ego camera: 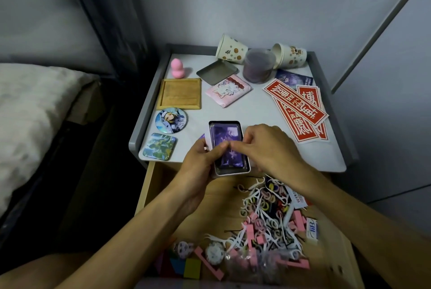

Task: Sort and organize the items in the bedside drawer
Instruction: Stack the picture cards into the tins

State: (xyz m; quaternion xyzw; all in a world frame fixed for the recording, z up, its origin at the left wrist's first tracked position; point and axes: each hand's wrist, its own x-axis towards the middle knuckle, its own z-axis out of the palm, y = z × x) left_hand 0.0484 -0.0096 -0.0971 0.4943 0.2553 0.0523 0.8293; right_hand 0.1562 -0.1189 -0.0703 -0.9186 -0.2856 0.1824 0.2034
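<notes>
1. Nearest me, the open wooden drawer (147,183) holds a loose heap along its right side: white floss picks (256,197), coloured hair ties (272,189) and pink strips (298,217); coloured blocks (186,267) lie at its front left.
2. Above the drawer's back, at the front edge of the bedside tabletop (256,111), the left hand (200,162) curls round a white box (233,173) from its left side, thumb on top; the box is filled by a purple card (227,134).
3. The right hand (268,146) comes in from the right, its bent fingertips pinching at that card beside the left thumb.
4. By the tabletop's left edge lie a square badge (159,146), a round badge (171,120), a wooden tray (179,94) and a pink sponge (176,67); red stickers (296,104) fan out over the right side.
5. Mid-table sit a pink packet (228,90) and a tin lid (217,72); along the back edge a lidded plastic tub (258,65) stands between two tipped paper cups (231,49).
</notes>
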